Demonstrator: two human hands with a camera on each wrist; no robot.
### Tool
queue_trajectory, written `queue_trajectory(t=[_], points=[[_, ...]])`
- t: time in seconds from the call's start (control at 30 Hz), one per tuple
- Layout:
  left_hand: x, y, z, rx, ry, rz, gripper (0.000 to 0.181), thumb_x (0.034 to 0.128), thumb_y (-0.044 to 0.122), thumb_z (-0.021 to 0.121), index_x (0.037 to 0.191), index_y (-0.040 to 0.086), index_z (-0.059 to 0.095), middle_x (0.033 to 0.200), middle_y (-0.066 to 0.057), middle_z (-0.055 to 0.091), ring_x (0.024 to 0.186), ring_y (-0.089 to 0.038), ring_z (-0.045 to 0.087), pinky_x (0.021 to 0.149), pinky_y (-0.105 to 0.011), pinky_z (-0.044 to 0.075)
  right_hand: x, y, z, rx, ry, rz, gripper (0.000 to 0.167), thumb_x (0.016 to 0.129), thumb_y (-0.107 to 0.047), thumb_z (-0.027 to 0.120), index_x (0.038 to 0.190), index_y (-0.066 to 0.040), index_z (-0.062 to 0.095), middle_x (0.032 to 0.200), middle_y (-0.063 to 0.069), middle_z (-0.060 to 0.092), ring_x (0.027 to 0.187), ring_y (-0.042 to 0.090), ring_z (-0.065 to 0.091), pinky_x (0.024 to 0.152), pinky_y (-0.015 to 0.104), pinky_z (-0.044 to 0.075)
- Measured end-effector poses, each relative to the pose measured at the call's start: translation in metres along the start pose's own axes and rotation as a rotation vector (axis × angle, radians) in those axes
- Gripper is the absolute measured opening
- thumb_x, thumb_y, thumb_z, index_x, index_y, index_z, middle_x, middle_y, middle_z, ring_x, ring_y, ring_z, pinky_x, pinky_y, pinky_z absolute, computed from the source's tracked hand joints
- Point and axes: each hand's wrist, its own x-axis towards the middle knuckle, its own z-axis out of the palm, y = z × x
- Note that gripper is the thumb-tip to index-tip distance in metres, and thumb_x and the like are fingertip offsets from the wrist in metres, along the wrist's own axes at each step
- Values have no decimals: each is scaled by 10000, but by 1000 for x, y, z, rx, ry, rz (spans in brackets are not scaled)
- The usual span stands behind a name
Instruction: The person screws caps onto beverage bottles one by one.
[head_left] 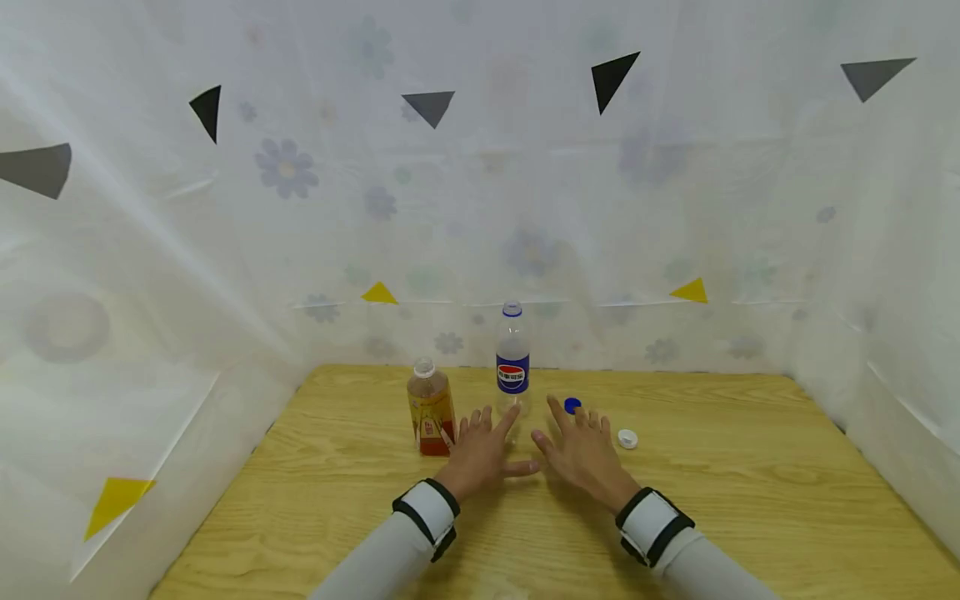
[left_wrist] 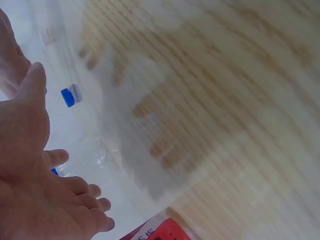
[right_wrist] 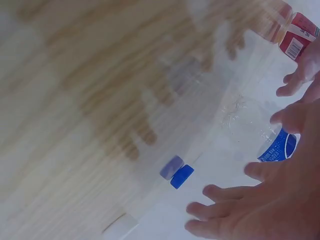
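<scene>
Head: left grip (head_left: 482, 455) splayed, overlapping clear bottle (head_left: 513, 372); right grip (head_left: 588, 457) splayed near blue cap (head_left: 572, 405).

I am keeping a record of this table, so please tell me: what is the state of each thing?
Tea bottle: upright, uncapped, containing amber drink
Pepsi bottle: upright, uncapped, looks empty
Blue cap: off, lying on the table
White cap: off, lying on the table
Left hand: outstretched, holding nothing
Right hand: outstretched, holding nothing

Pepsi bottle (head_left: 513, 350): lower body partly behind left grip (head_left: 483, 454). Right wrist view: white cap (right_wrist: 122, 228) cut off, 7 o'clock.
</scene>
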Motion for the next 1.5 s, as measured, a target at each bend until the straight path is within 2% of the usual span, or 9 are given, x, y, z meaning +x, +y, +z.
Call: queue_trajectory(t=[0.2,0.4,0.67,0.8,0.9,1.0,1.17,1.33,1.5], points=[[2,2,-2,30,-9,-24,792,886,533,735,1520,145,461,1522,-272,459,1423,-462,418,1196,-587,286,1,3,-2,-121,22,-19,488,946,-298,705,1276,48,604,1117,278,694,988,457,673,897,588,513],[4,5,-4,71,13,-28,612,911,421,751,1402,102,574,1349,-210,611,1221,-397,587,1058,-529,463,-1,6,-4,-98,101,-43,202,930,-186,701,891,9,669,694,115,640,616,250,625,631,464,528],[8,7,-13,108,35,2,447,921,295,755,1294,82,631,1113,-138,710,937,-291,698,779,-413,590,-2,6,-5,-96,105,-49,202,922,-170,707,983,19,670,830,166,671,739,319,667,665,498,543],[9,6,-20,111,48,38,395,953,266,712,1287,72,628,942,-99,725,693,-162,628,551,-276,508,-3,7,-3,-104,119,-75,191,916,-160,714,971,16,666,817,166,657,727,322,659,654,491,540],[9,7,-33,101,94,93,393,970,280,696,1283,51,629,811,-73,702,562,-109,535,463,-224,421,-4,7,-4,-106,147,-101,171,916,-152,709,934,11,663,784,159,639,703,321,649,647,491,538],[10,9,-52,95,182,159,314,988,267,670,1195,32,645,688,-28,622,496,-83,469,436,-201,369,-2,7,-6,-92,157,-107,173,928,-151,691,939,21,668,794,168,647,722,332,655,669,502,543],[9,13,-90,57,401,217,121,1004,160,615,926,67,613,591,1,506,453,-81,410,423,-200,296,1,6,-10,-66,152,-95,173,938,-145,680,979,22,695,855,183,691,777,340,677,715,518,549],[8,10,-127,-68,655,173,129,985,108,601,863,69,621,682,-71,621,553,-174,530,518,-278,429,-1,6,-11,-65,133,-83,185,942,-153,674,999,21,700,889,186,699,806,343,680,739,527,546],[6,-8,-152,-254,886,73,133,971,124,602,910,46,692,914,-148,704,840,-300,639,779,-422,534,-2,8,-9,-53,112,-63,205,949,-158,668,1027,26,712,932,189,709,839,351,680,770,540,539]])
